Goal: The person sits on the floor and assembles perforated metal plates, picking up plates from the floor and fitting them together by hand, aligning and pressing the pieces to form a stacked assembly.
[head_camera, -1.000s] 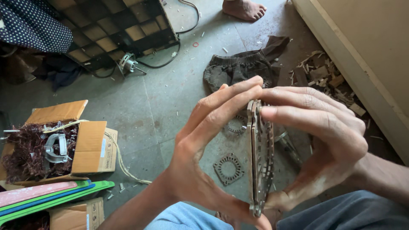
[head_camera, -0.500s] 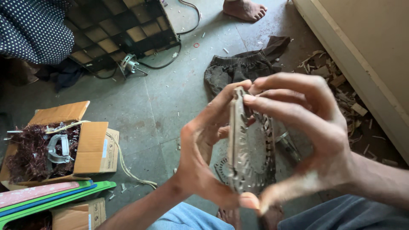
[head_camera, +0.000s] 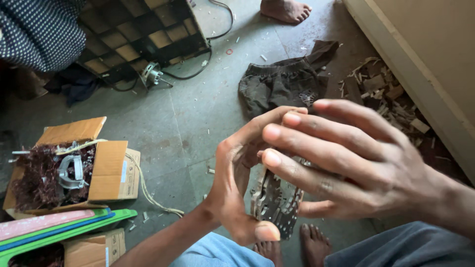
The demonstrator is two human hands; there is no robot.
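My left hand (head_camera: 237, 183) and my right hand (head_camera: 356, 158) are pressed together around a stack of thin perforated metal plates (head_camera: 274, 202), held on edge between the palms. The left thumb lies under the stack's lower edge, and the right fingers stretch across its far side toward the left fingertips. Most of the stack is hidden by the right hand. My bare feet (head_camera: 309, 244) show just below the plates, with my blue trouser leg (head_camera: 213, 254) at the bottom.
An open cardboard box (head_camera: 106, 170) with dark shavings and a metal clamp stands at left, above green and pink flat strips (head_camera: 64, 225). A dark cloth (head_camera: 282, 84) lies on the floor, wood scraps (head_camera: 386, 96) by the wall, a black grid frame (head_camera: 133, 34) behind, another person's foot (head_camera: 284, 9).
The plate stack has been turned between my palms and lowered. My right fingers now stretch flat across it, covering more of it. The view has shifted slightly.
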